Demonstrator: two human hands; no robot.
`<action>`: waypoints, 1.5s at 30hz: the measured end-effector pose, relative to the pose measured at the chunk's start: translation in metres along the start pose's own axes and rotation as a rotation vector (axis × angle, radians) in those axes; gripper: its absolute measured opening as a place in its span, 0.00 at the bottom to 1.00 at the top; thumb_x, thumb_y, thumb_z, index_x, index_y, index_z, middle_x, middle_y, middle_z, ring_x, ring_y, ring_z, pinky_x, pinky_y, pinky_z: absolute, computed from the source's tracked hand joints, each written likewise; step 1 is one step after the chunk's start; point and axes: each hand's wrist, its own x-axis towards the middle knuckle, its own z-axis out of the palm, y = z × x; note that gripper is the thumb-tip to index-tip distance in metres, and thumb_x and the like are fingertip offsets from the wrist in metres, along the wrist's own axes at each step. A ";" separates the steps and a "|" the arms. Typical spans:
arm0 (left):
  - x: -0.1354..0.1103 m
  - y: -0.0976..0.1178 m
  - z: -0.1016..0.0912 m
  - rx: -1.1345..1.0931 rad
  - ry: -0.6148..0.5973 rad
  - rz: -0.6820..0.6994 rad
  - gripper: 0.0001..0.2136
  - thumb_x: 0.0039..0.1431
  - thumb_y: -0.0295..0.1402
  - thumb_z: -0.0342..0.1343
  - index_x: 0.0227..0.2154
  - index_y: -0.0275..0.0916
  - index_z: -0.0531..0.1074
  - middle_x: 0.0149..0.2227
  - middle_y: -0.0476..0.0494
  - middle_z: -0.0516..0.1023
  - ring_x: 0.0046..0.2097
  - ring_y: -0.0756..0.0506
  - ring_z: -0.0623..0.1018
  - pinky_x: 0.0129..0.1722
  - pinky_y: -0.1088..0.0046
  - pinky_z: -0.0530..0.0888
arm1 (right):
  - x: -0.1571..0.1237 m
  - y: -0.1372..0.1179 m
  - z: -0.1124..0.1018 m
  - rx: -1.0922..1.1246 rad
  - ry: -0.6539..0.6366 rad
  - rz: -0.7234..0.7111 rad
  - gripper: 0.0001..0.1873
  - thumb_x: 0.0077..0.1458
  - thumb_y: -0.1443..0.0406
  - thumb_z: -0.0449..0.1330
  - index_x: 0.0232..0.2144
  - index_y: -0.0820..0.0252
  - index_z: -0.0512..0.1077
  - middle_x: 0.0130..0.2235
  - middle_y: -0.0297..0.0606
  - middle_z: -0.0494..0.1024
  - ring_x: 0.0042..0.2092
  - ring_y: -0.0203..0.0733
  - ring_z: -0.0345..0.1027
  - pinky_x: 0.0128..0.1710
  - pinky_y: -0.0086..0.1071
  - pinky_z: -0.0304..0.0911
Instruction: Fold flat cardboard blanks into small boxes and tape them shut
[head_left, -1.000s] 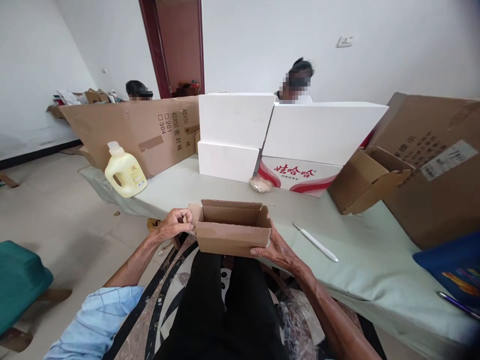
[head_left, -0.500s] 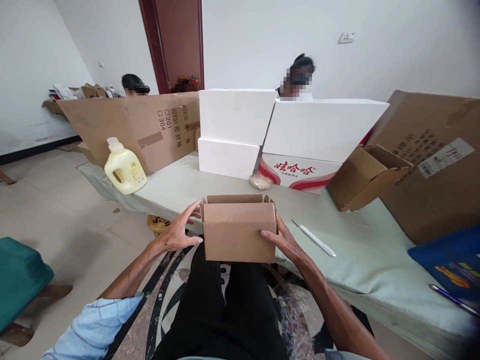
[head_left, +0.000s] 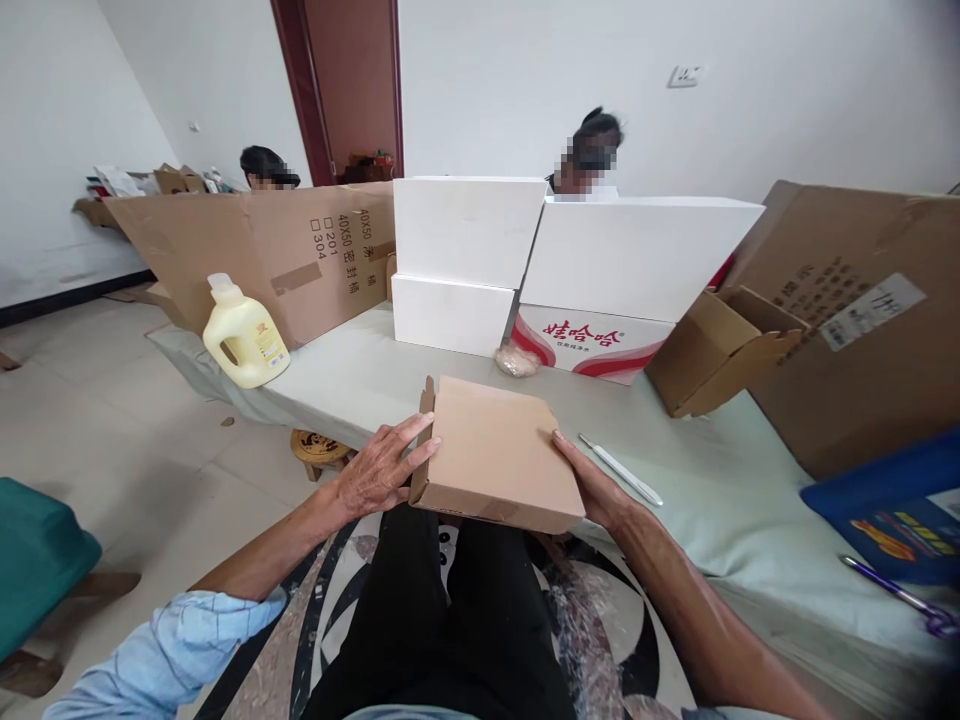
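Note:
A small brown cardboard box (head_left: 495, 455) is held over my lap at the near edge of the table, tipped so a closed flat face points up at me. My left hand (head_left: 379, 470) lies flat against its left side, fingers stretched out. My right hand (head_left: 592, 480) presses on its right side, fingers extended along the edge. The box is squeezed between both palms. Its open side is turned away and hidden.
A white knife-like tool (head_left: 619, 468) lies on the pale green table cover (head_left: 750, 500) just right of my right hand. Behind stand white foam boxes (head_left: 465, 230), an open carton (head_left: 716, 350), a yellow jug (head_left: 244, 335) and large cardboard sheets. Two people sit behind them.
The box has been turned over: its open top faced up a second ago, then away from me, and a closed face is up now. Both hands shifted to its sides.

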 end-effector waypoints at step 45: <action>0.019 0.007 -0.012 -0.457 0.105 -0.393 0.36 0.49 0.33 0.77 0.58 0.44 0.65 0.73 0.24 0.58 0.76 0.24 0.63 0.69 0.43 0.71 | -0.003 0.048 -0.127 -1.616 0.800 -0.118 0.20 0.71 0.60 0.50 0.43 0.62 0.80 0.51 0.58 0.80 0.56 0.63 0.73 0.49 0.50 0.71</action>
